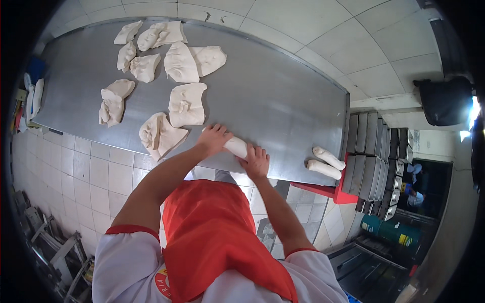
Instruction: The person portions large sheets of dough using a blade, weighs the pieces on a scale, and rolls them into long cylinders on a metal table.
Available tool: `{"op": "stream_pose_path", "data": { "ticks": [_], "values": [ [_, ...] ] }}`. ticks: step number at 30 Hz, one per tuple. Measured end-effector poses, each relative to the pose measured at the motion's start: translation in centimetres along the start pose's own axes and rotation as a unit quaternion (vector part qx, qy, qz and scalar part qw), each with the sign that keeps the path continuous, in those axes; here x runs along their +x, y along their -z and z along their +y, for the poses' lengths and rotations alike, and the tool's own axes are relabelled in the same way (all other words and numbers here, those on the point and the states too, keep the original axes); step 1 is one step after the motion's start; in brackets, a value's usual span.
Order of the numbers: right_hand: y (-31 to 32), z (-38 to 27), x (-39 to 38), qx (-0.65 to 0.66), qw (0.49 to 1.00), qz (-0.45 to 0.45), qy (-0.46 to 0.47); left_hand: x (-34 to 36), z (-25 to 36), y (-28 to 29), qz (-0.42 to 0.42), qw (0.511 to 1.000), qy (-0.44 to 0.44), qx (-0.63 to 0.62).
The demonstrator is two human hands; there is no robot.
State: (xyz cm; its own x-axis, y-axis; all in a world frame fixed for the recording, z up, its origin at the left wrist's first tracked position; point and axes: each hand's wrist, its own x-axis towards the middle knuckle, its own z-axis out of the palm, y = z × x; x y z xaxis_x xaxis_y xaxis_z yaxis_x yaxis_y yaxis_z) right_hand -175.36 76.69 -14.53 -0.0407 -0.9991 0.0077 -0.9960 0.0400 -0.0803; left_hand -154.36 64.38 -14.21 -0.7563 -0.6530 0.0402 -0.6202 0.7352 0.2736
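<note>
A pale roll of dough [236, 146] lies near the front edge of the steel table [262, 96]. My left hand [216, 138] curls over its left end, and my right hand [256, 161] wraps round its right end. Parts of both ends are hidden under my fingers. Close to my left hand rest a folded dough sheet [161, 135] and a squarish dough piece [187, 103]. To the right, two finished-looking dough rolls [324, 169] lie side by side at the table's corner.
Several flat dough pieces [181, 63] are spread over the table's far left. Beyond the right edge stand stacked metal baking pans [365, 134] and a red crate [347, 189]. White bundles [37, 98] sit at the left end; metal equipment [55, 247] stands on the floor.
</note>
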Motion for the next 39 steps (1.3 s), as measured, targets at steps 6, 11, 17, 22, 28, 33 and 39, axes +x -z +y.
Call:
{"op": "stream_pose_path", "data": {
  "ticks": [6, 11, 17, 22, 28, 33, 39],
  "values": [
    [2.0, 2.1, 1.1, 0.025, 0.999, 0.009, -0.029, 2.6, 0.3, 0.5, -0.009, 1.0, -0.02, -0.019],
    [-1.1, -1.8, -3.1, 0.097, 0.98, 0.145, -0.092, -2.7, 3.9, -4.4, 0.18, 0.973, 0.089, -0.114],
    [-1.0, 2.5, 6.7, -0.001, 0.976, 0.029, -0.215, 8.0, 1.3, -1.9, 0.125, 0.969, 0.202, -0.066],
    [0.4, 8.0, 14.8, 0.039, 0.962, 0.069, -0.263, 17.1, -3.1, -0.5, 0.127, 0.966, 0.221, -0.051],
    [-0.5, 5.4, 7.8, 0.082, 0.983, 0.072, -0.15, 9.6, 0.0, -2.3, 0.053, 0.984, 0.106, -0.131],
    [-2.1, -3.6, -0.8, 0.18, 0.981, 0.047, -0.062, 1.7, 6.6, -2.2, 0.096, 0.972, 0.116, -0.18],
    [-2.0, 1.3, 13.0, -0.023, 0.988, -0.082, -0.128, 12.7, 2.6, -2.9, 0.044, 0.975, 0.203, -0.073]
  ]
}}
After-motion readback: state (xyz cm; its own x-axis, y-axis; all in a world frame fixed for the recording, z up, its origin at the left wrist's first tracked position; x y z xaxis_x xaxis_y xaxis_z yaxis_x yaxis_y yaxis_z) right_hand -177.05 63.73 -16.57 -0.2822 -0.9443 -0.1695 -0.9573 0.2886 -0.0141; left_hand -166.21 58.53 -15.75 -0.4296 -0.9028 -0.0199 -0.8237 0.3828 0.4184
